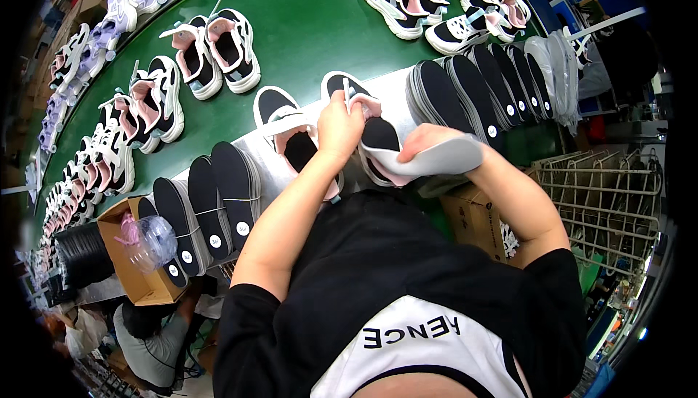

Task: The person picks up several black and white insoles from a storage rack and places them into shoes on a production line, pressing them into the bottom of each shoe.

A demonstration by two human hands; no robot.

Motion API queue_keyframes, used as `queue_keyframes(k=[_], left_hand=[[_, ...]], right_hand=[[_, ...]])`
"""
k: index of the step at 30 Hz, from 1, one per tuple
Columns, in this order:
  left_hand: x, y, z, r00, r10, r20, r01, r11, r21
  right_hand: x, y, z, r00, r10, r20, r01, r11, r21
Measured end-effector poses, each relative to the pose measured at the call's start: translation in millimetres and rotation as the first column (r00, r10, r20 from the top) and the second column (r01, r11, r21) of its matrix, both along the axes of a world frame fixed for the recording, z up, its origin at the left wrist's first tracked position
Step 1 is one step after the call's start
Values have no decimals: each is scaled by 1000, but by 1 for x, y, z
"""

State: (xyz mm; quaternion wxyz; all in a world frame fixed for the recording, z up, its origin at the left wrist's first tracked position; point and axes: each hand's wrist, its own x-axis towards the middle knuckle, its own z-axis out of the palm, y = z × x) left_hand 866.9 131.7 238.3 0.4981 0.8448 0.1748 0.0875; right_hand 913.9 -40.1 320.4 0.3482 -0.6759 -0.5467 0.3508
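While gripping the black-and-white shoe (372, 109) by the tongue with the left hand (342, 127), holding a bent grey insole (451, 157) in the closed right hand (429, 135), with thumb over the upturned face and fingers partly hidden. Located at the opening of that shoe, with near end at or just over its collar; impossible to judge any depth inside. Likely light, soft and springy, hence best held by both long edges or near the rounded free end; probably neither fragile nor very slippery, but apt to flop or crease if pinched at one spot. Lying crosswise to the shoe, with long axis running from its collar out to the right and free end aimed toward the right forearm. As for the shoe, presumably light too, with pliable tongue and firmer sole; pointing toe-first away from the body and slightly left, with heel toward the body. Just left of that shoe, a matching shoe (280, 123), pointing likewise; to its right, a stack of black insoles (440, 100); farther left of it, banded insoles (236, 187) and an open cardboard box (109, 231); beyond it, more pairs of shoes (231, 49) on a green table (305, 20).
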Motion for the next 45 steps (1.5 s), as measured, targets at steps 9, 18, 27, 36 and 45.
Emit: queue_keyframes(k=[9, 18, 27, 36, 45], left_hand=[[-6, -16, 13, 995, -63, 78, 55, 993, 101], [-4, -15, -4, 999, 8, 49, -12, 997, 82], [-2, -19, -5, 1000, 15, 11, -15, 998, 53], [1, -22, -15, 994, 27, 106, -16, 995, -97], [5, -24, -25, 996, 39, 86, -17, 971, -239]], right_hand=[[-12, 2, -15, 867, -473, 157, 471, 674, -568], [-26, 13, -9, 682, -72, 728, 574, 670, -471], [-22, 11, 4, 738, 77, 671, 436, 705, -560], [-4, 19, -62, 737, 79, 672, 370, 785, -498], [15, 40, -71, 787, 409, 461, 250, 473, -845]])
